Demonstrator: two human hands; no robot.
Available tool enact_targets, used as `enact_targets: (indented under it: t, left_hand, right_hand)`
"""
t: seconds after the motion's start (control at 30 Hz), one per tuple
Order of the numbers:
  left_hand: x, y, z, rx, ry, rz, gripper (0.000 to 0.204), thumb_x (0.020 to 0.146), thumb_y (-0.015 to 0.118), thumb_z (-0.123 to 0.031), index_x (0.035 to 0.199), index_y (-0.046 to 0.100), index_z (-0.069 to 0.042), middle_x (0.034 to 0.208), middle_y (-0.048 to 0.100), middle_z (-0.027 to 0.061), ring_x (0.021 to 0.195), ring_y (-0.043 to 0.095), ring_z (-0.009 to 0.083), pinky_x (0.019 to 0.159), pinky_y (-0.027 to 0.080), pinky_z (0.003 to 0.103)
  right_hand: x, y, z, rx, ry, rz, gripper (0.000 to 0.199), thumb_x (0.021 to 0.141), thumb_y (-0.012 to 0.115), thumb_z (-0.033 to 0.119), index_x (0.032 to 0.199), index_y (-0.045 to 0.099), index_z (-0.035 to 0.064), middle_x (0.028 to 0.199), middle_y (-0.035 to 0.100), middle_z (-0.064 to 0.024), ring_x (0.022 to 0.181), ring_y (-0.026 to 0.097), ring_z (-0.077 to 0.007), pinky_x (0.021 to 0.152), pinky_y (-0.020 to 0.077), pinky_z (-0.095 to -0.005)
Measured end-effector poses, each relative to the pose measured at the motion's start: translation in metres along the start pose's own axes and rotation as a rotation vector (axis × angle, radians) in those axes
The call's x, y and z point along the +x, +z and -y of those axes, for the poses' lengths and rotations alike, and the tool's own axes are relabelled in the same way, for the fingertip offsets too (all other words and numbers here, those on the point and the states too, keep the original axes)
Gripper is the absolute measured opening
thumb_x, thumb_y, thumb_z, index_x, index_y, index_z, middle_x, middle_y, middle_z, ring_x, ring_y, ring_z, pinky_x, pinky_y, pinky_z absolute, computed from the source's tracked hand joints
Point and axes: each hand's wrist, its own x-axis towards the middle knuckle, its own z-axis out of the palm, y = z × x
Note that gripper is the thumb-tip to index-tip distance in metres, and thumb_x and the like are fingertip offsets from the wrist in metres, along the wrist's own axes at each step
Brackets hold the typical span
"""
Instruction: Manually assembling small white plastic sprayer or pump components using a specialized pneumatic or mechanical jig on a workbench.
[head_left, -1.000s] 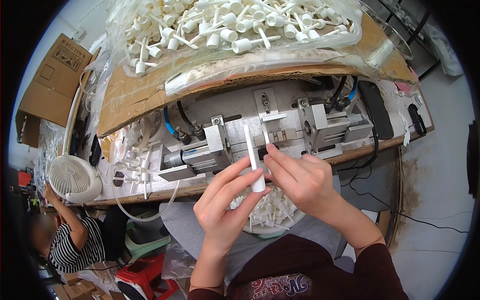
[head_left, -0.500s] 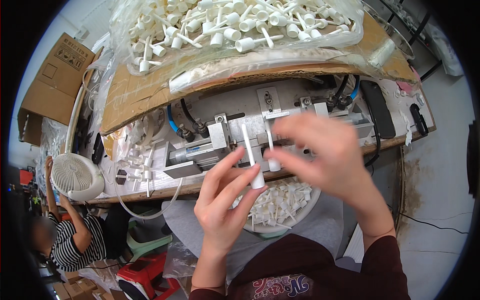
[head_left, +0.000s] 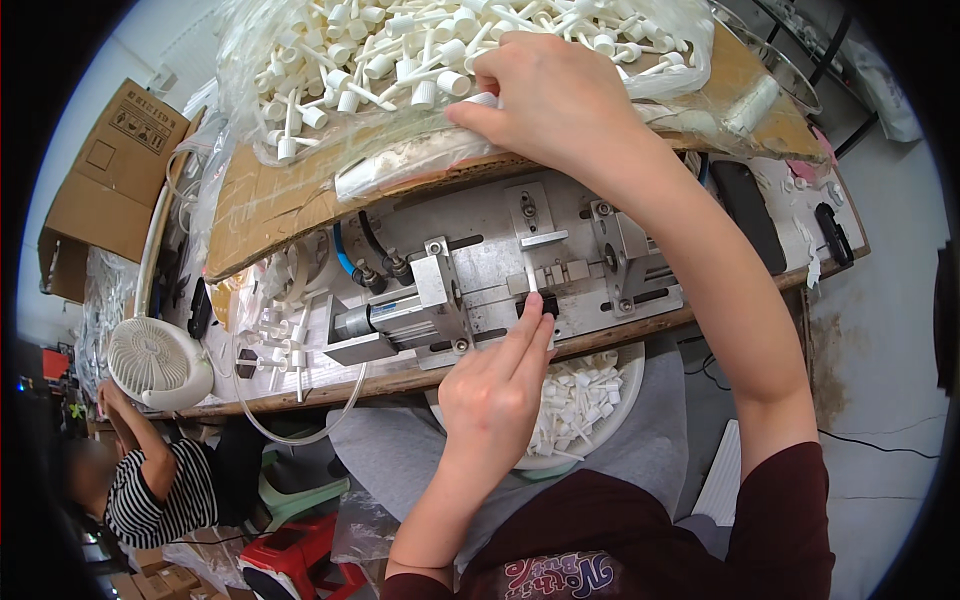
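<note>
My left hand (head_left: 492, 395) reaches into the metal clamping fixture (head_left: 515, 240), its index and middle fingers stretched forward and pressed together. At their tips is a white cap with a stem (head_left: 532, 275); the stem shows beyond the fingers, while the cap end is mostly hidden. My right hand (head_left: 560, 95) is at the near edge of the heap of white stemmed caps (head_left: 400, 50). Its thumb and bent fingers close around a ribbed white stemmed cap (head_left: 483, 99), partly hidden by the hand.
A round white basin (head_left: 634, 390) of white pieces rests at my lap. The heap lies in clear plastic on a cardboard sheet (head_left: 270, 200) above the fixture. Left are loose white parts (head_left: 290, 345), a fan (head_left: 160, 365) and a co-worker in stripes (head_left: 165, 500). A black phone (head_left: 750, 215) lies right.
My right hand has gone from the fixture up to the heap. My left hand has brought its stemmed cap forward into the fixture, and the other stemmed cap is no longer seen there.
</note>
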Motion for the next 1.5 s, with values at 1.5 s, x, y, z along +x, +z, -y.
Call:
enact_targets:
  t: [1.5]
  left_hand:
    - [-0.01, -0.047, 0.011, -0.652, -0.249, -0.239, 0.04, 0.069, 0.082, 0.009, 0.107, 0.072, 0.004, 0.123, 0.059, 0.0177, 0.094, 0.07, 0.0219, 0.077, 0.061, 0.029]
  right_hand:
    - [-0.158, -0.022, 0.028, 0.286, -0.257, 0.158, 0.024, 0.077, 0.078, 0.016, 0.097, 0.069, 0.0051, 0.111, 0.072, -0.0117, 0.057, 0.06, -0.0173, 0.054, 0.0476, -0.0248]
